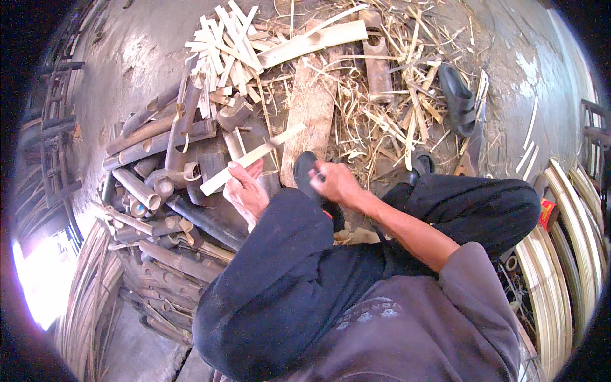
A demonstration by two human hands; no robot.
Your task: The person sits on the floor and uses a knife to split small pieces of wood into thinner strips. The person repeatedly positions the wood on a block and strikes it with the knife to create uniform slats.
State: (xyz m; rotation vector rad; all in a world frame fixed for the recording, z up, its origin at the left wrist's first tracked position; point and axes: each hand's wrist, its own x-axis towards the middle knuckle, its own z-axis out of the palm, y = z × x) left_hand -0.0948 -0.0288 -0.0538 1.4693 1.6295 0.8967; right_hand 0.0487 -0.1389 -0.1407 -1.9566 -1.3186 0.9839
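My left hand [246, 193] grips a pale split-bamboo strip [262, 151] near its lower-left end. The strip slants up and to the right, over a worn wooden board [310, 105] on the floor. To the right of the strip, my right hand [340, 185] is closed beside my raised left knee. Its fingers are slightly blurred, and whatever they may hold cannot be made out. A dark shoe [305, 167] on my foot shows just beside that hand.
Bamboo tubes [159, 145] are heaped on the left. Ahead lie cut strips [223, 54], a wide bamboo slat [318, 43] and shavings [363, 130]. A loose black sandal [456, 99] sits at the right. Long bundled strips [545, 290] stand near my right side.
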